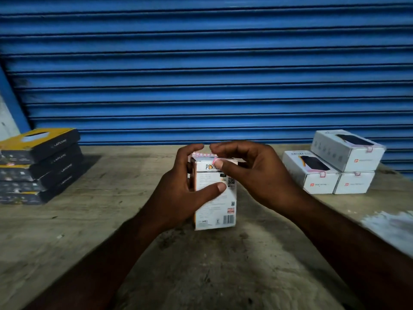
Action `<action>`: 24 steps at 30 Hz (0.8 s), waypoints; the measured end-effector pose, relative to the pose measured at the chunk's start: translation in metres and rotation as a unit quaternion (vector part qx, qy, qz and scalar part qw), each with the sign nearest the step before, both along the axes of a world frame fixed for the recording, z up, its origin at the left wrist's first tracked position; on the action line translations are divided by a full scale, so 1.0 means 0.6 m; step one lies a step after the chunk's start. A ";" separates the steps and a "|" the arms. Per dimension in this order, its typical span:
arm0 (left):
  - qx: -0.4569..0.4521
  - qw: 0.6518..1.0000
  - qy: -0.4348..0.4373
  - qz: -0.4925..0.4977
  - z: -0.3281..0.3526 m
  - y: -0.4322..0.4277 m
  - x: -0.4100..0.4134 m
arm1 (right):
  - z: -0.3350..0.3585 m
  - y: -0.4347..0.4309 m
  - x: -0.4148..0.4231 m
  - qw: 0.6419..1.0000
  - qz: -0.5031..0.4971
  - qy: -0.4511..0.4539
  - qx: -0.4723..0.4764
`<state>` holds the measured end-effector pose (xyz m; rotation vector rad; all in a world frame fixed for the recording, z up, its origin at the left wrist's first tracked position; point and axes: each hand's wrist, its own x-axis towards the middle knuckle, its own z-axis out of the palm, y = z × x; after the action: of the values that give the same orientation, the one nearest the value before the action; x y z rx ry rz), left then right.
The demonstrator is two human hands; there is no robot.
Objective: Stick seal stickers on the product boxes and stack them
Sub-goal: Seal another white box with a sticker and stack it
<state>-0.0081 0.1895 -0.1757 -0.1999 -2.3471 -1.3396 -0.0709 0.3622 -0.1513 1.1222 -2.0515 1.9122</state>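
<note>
The product box [215, 198] stood upright on its short end near the middle of the table [89, 220], printed face toward the camera, with a barcode at its lower edge. The left hand [178, 186] gripped the box from its left side: the thumb lay across the printed face and the fingers curled round the far side up to the top edge. The right hand [252, 175] was at the box's upper right corner, fingers curled over the top and thumb on the upper front edge, pinching a pink seal sticker [215, 159] at that edge. A pink-and-white sticker strip [202, 155] ran along the top of the box behind the fingertips; which hand held it could not be told.

Three white boxes [335, 166] were stacked to the right, well apart from the hands: two side by side, one on top, each with a pink seal on its near end. A stack of four dark boxes [38, 166] with yellow tops lay at the left edge. A blue roller shutter [201, 63] closed off the rear. A blurred white object [391, 227] lay at the right edge.
</note>
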 end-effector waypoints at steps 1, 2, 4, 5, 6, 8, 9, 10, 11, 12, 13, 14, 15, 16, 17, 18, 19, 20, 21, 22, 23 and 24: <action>0.003 1.000 0.006 -0.009 0.002 0.001 0.001 | 0.000 0.001 0.000 1.000 0.002 0.002 -0.001; 0.002 1.000 0.010 -0.014 0.003 0.000 0.001 | 0.001 0.001 -0.001 1.000 0.005 0.003 -0.005; -0.008 1.000 0.017 -0.022 0.004 0.000 0.001 | 0.003 0.002 0.001 1.000 0.011 -0.002 -0.013; -0.012 0.999 0.017 -0.024 0.004 -0.001 0.000 | 0.004 0.001 0.001 1.000 0.009 -0.005 -0.013; -0.012 0.999 0.017 -0.025 0.002 -0.001 0.000 | 0.004 0.001 0.002 1.000 0.006 -0.008 -0.011; -0.005 1.000 0.016 -0.025 -0.001 -0.001 -0.001 | 0.003 -0.001 0.003 1.000 0.001 -0.014 -0.009; 0.000 1.000 0.015 -0.026 -0.002 -0.001 -0.001 | 0.003 -0.002 0.003 1.000 -0.001 -0.019 -0.010; 0.004 1.000 0.013 -0.026 -0.003 -0.001 -0.001 | 0.002 -0.003 0.005 1.000 -0.002 -0.024 -0.013; 0.007 1.000 0.013 -0.027 -0.003 -0.001 -0.002 | 0.002 -0.004 0.007 0.999 -0.003 -0.028 -0.017; 0.011 0.999 0.013 -0.028 -0.004 0.000 -0.002 | 0.003 -0.004 0.008 0.999 -0.004 -0.033 -0.022; 0.015 0.999 0.014 -0.028 -0.004 0.001 -0.002 | 0.003 -0.005 0.010 0.999 -0.004 -0.039 -0.027; 0.018 0.999 0.017 -0.026 -0.004 0.002 -0.001 | 0.005 -0.004 0.012 0.999 -0.005 -0.044 -0.031; 0.019 0.999 0.019 -0.025 -0.004 0.003 -0.001 | 0.007 -0.004 0.014 0.998 -0.007 -0.048 -0.033; 0.018 0.999 0.022 -0.023 -0.004 0.004 -0.001 | 0.009 -0.004 0.016 0.998 -0.009 -0.048 -0.035; 0.019 0.999 0.023 -0.021 -0.004 0.004 -0.001 | 0.011 -0.003 0.018 0.998 -0.012 -0.045 -0.036; 0.020 0.999 0.024 -0.019 -0.003 0.004 -0.001 | 0.012 -0.003 0.020 0.998 -0.016 -0.040 -0.039; 0.021 0.999 0.027 -0.017 -0.003 0.005 -0.001 | 0.013 -0.003 0.021 0.998 -0.021 -0.034 -0.041; 0.021 0.999 0.029 -0.014 -0.003 0.005 -0.001 | 0.012 -0.003 0.022 0.998 -0.028 -0.026 -0.043; 0.021 0.999 0.031 -0.011 -0.003 0.006 -0.001 | 0.011 -0.004 0.022 0.998 -0.035 -0.014 -0.044; 0.019 0.999 0.032 -0.007 -0.003 0.006 -0.001 | 0.010 -0.005 0.023 0.998 -0.040 0.001 -0.045; 0.016 0.999 0.032 -0.002 -0.004 0.006 -0.001 | 0.010 -0.006 0.024 0.998 -0.044 0.018 -0.048; 0.012 0.999 0.031 0.004 -0.005 0.004 -0.002 | 0.011 -0.006 0.025 0.997 -0.048 0.040 -0.052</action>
<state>-0.0090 0.1921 -0.1785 -0.2210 -2.2771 -1.3387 -0.0559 0.3586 -0.1449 1.0384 -1.9057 1.8727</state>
